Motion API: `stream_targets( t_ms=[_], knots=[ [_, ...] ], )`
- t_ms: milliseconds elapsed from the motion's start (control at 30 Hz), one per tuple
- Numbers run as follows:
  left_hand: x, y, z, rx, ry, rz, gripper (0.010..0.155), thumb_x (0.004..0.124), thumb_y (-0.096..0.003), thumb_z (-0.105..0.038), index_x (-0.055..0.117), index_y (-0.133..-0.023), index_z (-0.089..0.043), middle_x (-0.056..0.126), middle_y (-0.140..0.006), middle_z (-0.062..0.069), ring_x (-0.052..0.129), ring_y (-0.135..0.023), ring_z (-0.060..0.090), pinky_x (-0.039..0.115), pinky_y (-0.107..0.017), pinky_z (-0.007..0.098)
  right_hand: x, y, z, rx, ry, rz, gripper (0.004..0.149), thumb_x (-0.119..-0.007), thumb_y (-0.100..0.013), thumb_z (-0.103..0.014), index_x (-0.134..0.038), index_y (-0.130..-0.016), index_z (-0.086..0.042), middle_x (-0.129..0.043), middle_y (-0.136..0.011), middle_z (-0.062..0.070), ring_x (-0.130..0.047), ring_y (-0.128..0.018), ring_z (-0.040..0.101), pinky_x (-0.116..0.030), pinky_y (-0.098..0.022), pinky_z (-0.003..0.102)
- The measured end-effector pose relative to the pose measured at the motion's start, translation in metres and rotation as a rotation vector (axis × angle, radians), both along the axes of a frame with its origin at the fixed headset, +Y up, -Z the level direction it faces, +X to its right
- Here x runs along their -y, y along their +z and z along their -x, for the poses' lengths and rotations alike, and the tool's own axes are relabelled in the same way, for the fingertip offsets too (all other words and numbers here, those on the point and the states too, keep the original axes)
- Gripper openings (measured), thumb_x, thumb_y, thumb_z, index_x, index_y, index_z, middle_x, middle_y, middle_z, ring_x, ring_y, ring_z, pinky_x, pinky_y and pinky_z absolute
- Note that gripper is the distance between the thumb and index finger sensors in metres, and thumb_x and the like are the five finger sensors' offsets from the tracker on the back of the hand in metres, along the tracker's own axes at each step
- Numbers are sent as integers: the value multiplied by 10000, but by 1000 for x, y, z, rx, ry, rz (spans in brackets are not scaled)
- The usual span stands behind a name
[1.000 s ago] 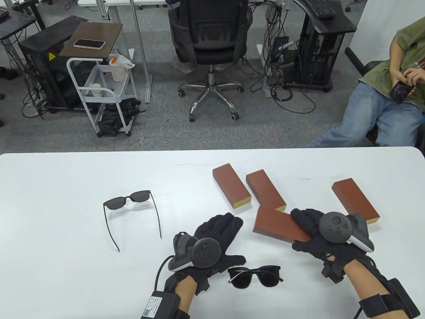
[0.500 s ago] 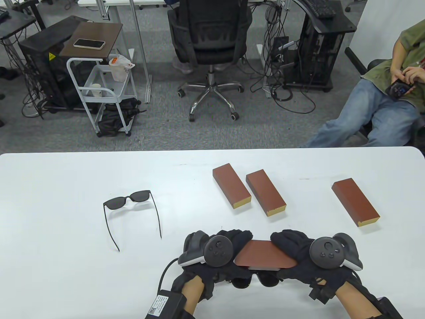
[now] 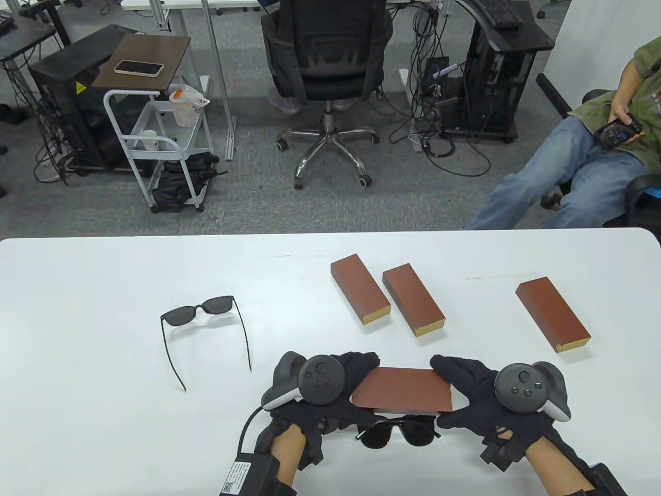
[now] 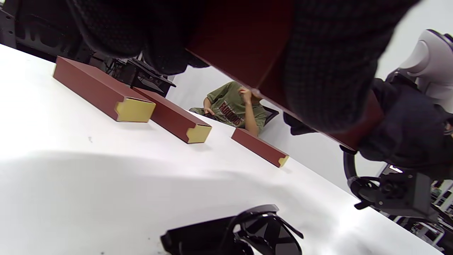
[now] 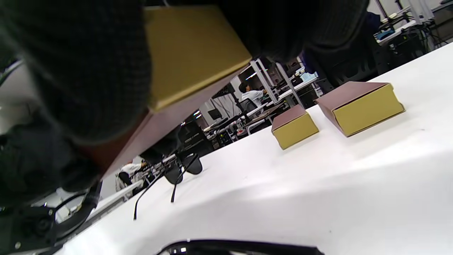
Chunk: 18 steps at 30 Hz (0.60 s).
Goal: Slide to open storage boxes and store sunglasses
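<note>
Both hands hold one brown storage box [image 3: 403, 395] just above the table near its front edge. My left hand [image 3: 356, 377] grips the box's left end. My right hand [image 3: 450, 392] pinches the right end, fingers above and thumb below, over the yellow end face [image 5: 191, 49]. Folded black sunglasses [image 3: 397, 434] lie on the table under the box, partly hidden by it. A second pair of sunglasses [image 3: 206, 320] lies with its arms unfolded to the left. In the left wrist view the held box [image 4: 244, 42] fills the top and the folded sunglasses [image 4: 262, 233] sit at the bottom.
Three more brown boxes lie shut on the white table [image 3: 103, 361]: two side by side [image 3: 360, 296] [image 3: 413, 298] behind the hands and one [image 3: 552, 313] at the right. A seated person [image 3: 583, 165] is beyond the far right corner.
My right hand carried the box from the right group to the front centre, over the folded sunglasses. My left hand came up and took its left end. The box now lies level.
</note>
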State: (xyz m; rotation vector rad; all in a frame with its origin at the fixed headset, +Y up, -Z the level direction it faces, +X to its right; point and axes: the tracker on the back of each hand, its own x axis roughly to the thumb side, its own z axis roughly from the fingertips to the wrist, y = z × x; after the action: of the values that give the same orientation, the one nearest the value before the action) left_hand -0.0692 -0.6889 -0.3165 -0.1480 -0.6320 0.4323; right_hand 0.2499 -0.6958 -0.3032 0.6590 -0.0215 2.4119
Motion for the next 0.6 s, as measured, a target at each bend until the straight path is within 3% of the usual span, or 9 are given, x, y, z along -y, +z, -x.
stream_targets(
  t_ms=[133,300,433,500,600],
  knots=[
    [-1,-5,22,-70,8,23,958,1011,-354,-520,503,-1142,-328,603,-1165,42,730,-1024,307,699,-687,584,0,-5,-20,51,0,16,868,-1015,-225,-419,-562,-958,-312,-636,-1012,59,-721,-876,360,-676,-664,493],
    [12,-11,42,-142,147,152,953,987,-389,-503,454,-1158,-325,545,-1200,74,679,-1062,347,675,-694,612,2,-10,-39,80,-130,79,843,-1025,-245,-323,-574,-957,-291,-601,-1020,88,-826,-818,346,-770,-610,456],
    [29,-13,53,-270,456,380,966,802,-468,-680,297,-1191,-283,481,-1226,145,687,-1038,408,682,-665,614,0,-11,-45,94,-182,83,839,-1022,-251,-316,-571,-958,-290,-593,-1023,90,-817,-827,343,-769,-615,451],
    [39,-14,54,-352,626,585,978,763,-510,-653,178,-1170,-232,429,-1210,199,675,-1019,431,673,-659,612,0,-11,-45,98,-233,92,839,-1020,-253,-328,-569,-959,-285,-594,-1020,96,-821,-822,344,-774,-611,447],
    [51,-15,48,-269,878,791,901,692,-571,-608,140,-1167,-217,518,-1177,191,754,-958,396,704,-634,580,0,-11,-42,89,-273,96,839,-1019,-255,-339,-569,-960,-283,-597,-1018,100,-822,-820,343,-774,-608,449]
  ],
)
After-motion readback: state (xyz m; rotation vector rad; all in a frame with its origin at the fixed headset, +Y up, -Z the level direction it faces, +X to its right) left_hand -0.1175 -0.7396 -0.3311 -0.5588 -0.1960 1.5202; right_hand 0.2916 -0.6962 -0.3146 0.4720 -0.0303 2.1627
